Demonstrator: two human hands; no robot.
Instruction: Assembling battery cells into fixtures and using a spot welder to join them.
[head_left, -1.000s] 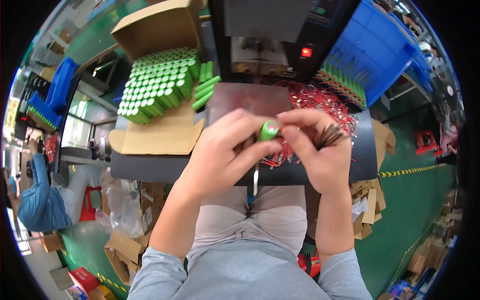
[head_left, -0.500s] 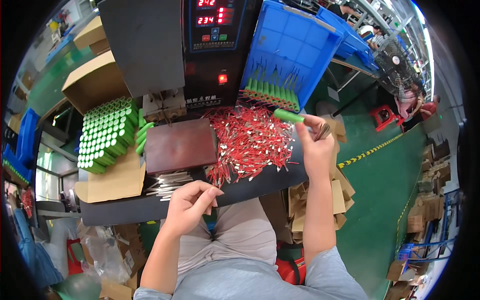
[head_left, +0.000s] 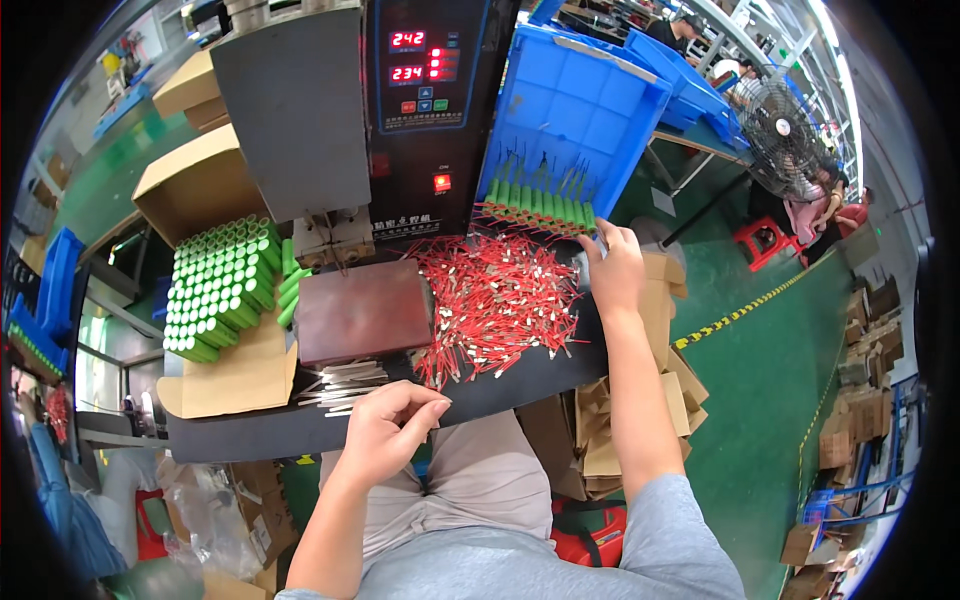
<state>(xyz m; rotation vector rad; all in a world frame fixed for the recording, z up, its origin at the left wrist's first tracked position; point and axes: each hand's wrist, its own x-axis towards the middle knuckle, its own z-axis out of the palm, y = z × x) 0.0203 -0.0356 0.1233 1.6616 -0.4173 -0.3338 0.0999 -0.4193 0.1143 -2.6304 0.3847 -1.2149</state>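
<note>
At the front edge of the black table my left hand [head_left: 395, 428] is closed, thumb and index finger pressed together. Whatever the pinch holds, if anything, is too small to make out. My right hand [head_left: 618, 268] is at the near right corner of the blue crate [head_left: 575, 90]. Its thumb and fingertips grip the near end of a green battery cell [head_left: 588, 214], at the right end of a row of wired green cells [head_left: 530, 205] lying in the crate. Between my hands spreads a pile of red wire leads [head_left: 500, 305] with pale metal ends.
A brown block [head_left: 365, 312] sits below the welding machine's head [head_left: 335, 240]. To its left are loose green cells [head_left: 290, 285] and a cardboard box [head_left: 225, 385] with many upright cells. Metal strips [head_left: 345, 388] lie near the front edge. Cardboard [head_left: 650, 400] stands at right.
My right hand has brought the green cell down and inward to the row's right end in the crate. My left hand stays pinched in about the same place. The view has tilted slightly.
</note>
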